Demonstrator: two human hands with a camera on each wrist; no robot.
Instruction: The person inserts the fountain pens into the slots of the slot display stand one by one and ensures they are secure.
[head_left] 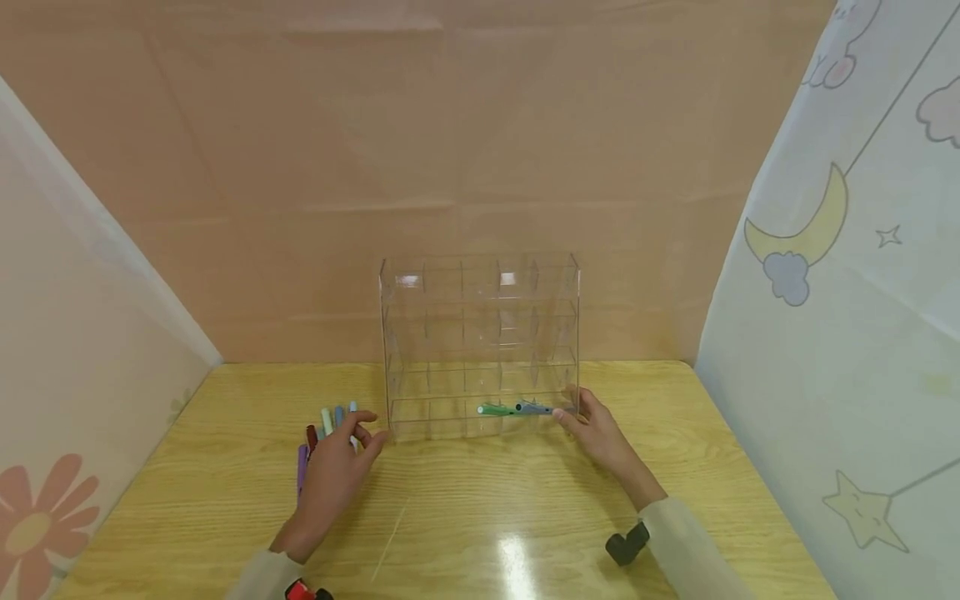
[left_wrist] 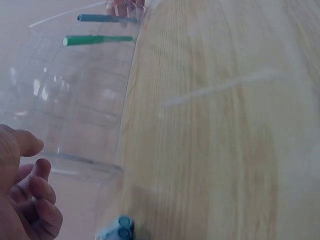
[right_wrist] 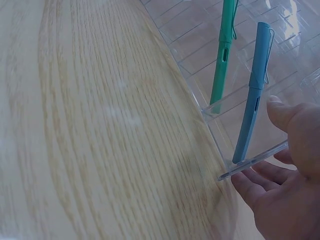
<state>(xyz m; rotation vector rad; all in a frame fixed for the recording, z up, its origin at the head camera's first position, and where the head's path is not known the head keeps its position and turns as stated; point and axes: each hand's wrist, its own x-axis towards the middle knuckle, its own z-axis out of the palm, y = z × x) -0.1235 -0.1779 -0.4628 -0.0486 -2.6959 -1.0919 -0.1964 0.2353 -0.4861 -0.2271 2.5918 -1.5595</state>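
Where the right hand (head_left: 602, 435) grips the clear plastic compartmented rack (head_left: 482, 368) sideways, presumably for steadiness, we find the left hand (head_left: 337, 468) empty, fingers relaxed.

- From the head, I look forward and down over the table (head_left: 450, 508), my widest, farthest view.
- From the left wrist, I look close across the clear rack (head_left: 480, 346) toward its right end.
- From the right wrist, I view that end up close.
- Both wrist views share the green pen (right_wrist: 223, 60) and blue pen (right_wrist: 253, 90).
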